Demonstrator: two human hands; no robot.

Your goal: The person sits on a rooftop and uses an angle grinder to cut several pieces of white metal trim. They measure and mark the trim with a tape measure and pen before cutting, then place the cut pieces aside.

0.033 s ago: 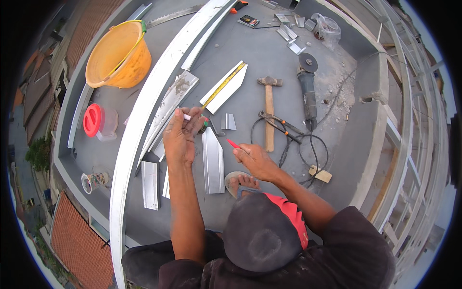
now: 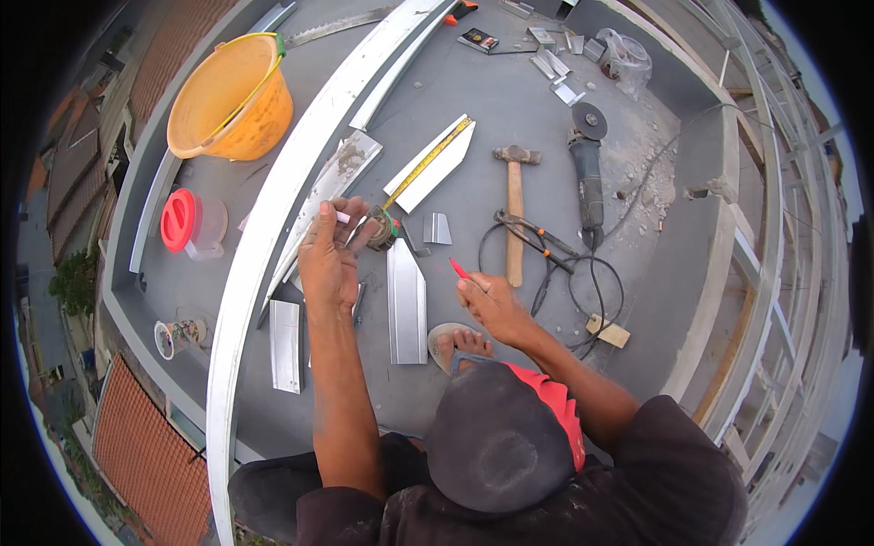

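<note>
My left hand (image 2: 330, 259) is raised palm up over the metal pieces, a small whitish stub (image 2: 342, 217) pinched between thumb and fingers. Beside its fingertips lies a green and black tape measure (image 2: 384, 229). The yellow blade (image 2: 428, 161) of the tape runs along a white, angle-cut metal piece (image 2: 439, 171). My right hand (image 2: 494, 309) is closed around a slim red pen-like marker (image 2: 458, 267), its tip pointing up and left; the rest is hidden in the fist. Between my hands lies a silver channel piece (image 2: 407, 305) with a slanted end, and a short metal offcut (image 2: 437, 228).
Right of centre lie a hammer (image 2: 515, 214), orange-handled pincers (image 2: 533, 238) and an angle grinder (image 2: 588, 173) with a looped cable. A long white metal profile (image 2: 273, 214) crosses the left. Beyond it stand a yellow bucket (image 2: 196, 100) and a red-lidded jug (image 2: 182, 221). Low walls border the floor.
My left hand has shifted left, away from the tape measure, whose case now shows more. My right hand, still holding the red marker, has moved very slightly. The whole view has shifted a little.
</note>
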